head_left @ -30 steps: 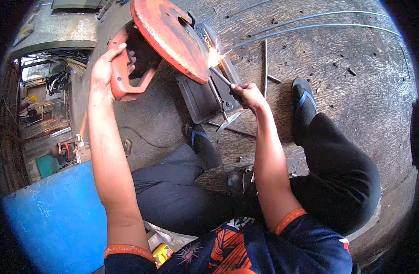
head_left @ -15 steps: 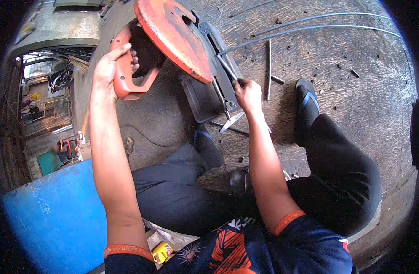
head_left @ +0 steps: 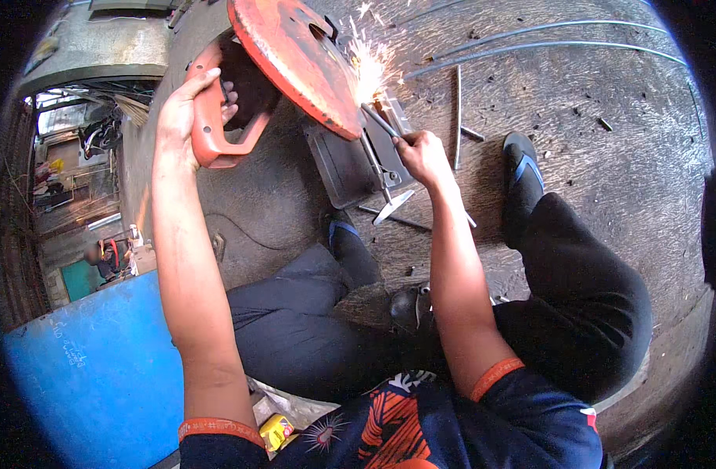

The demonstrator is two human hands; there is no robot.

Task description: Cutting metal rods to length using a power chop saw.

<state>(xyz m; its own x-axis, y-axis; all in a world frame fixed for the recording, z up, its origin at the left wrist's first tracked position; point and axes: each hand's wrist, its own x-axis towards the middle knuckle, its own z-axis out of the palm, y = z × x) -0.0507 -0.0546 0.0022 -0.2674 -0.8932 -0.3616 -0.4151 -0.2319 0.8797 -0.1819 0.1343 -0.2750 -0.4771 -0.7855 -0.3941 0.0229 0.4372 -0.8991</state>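
My left hand is wrapped round the orange handle of a chop saw, with the thumb on top. The saw's round orange blade guard is worn and tilts over the dark base. A metal rod is in my right hand, which grips it just right of the guard's lower edge. Bright sparks spray at the rod's far end. The blade's contact point is hidden by guard and sparks. On the base, the vise screw ends in a T-shaped handle.
Long thin rods lie across the worn floor at the far right. Cut rod pieces and small scraps lie nearer. My sandalled feet flank the saw. A blue panel stands at left; another person is beyond it.
Sparks have appeared at the rod's far end beside the guard. The guard and handle have shifted slightly left. My right hand has moved a little left, still holding the rod.
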